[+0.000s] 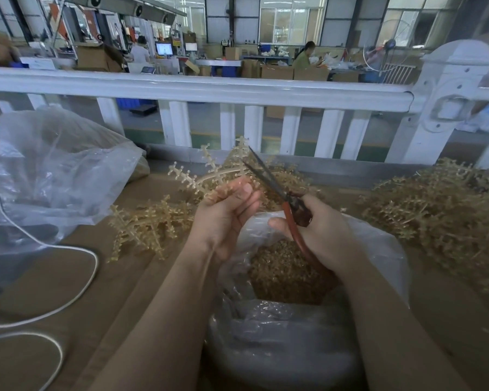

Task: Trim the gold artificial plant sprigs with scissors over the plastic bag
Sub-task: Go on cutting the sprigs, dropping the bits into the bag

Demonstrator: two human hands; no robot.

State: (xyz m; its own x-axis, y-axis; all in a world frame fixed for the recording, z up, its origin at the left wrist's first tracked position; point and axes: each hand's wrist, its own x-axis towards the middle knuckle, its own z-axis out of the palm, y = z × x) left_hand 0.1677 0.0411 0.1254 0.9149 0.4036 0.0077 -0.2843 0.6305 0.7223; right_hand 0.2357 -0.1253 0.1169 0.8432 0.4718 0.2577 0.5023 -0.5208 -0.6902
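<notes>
Both hands are busy: the left hand (pixel 226 218) is pinching the stem end of a gold sprig (pixel 209 170) in a tight grip, and the right hand (pixel 319 235) is gripping the red handles of the scissors (pixel 277 187). The scissor blades are standing a little apart, pointing up and away, with their tips right by a branch of the sprig. The sprig is being held up in the air, just past the far edge of the plastic bag (pixel 378 249), which is sitting open below the hands and already holding a heap of small gold bits. It looks like the next snip is about to happen. Because the sprig is sticking out beyond the bag's mouth, cut pieces could be falling on the desk (pixel 82 277) instead of inside. The blades are also sitting close to the left thumb, so a quick snip could be nipping a finger. More sprigs are lying on the desk beside the left hand, and a big pile (pixel 435 210) is waiting on the right. Another clear bag (pixel 54 170) and a white cord (pixel 68 249) are lying on the left.
</notes>
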